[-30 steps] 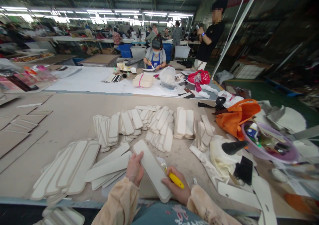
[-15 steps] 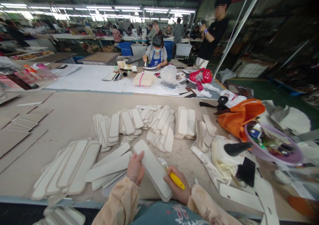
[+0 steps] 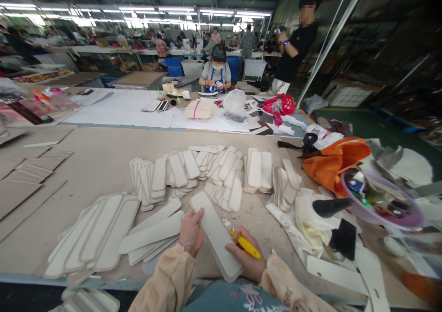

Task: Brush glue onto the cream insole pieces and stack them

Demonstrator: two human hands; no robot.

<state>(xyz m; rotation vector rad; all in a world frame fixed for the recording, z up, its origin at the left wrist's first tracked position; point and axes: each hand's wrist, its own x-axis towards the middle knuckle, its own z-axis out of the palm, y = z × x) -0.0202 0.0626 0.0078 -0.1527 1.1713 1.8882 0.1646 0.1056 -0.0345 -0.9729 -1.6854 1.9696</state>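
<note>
"What are the hands doing?"

"The left hand [image 3: 192, 233] is gripping a long, pale panel [image 3: 216, 238] by its upper edge, slanting it above the near table [image 3: 96, 155]. The right hand [image 3: 251, 259] is grasping a yellow-handled tool [image 3: 249, 247], its thumb touching the panel's lower part."

"And beyond?"

"Stacks of similar panels [image 3: 177, 169] are lying ahead; farther off, behind a white-topped table [image 3: 127, 107], a co-worker [image 3: 209, 71] is holding both hands together."

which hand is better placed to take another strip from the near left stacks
Probably the left hand: though holding a strip, it is nearer those stacks. The right hand, farther off, holds a yellow-handled tool.
</note>
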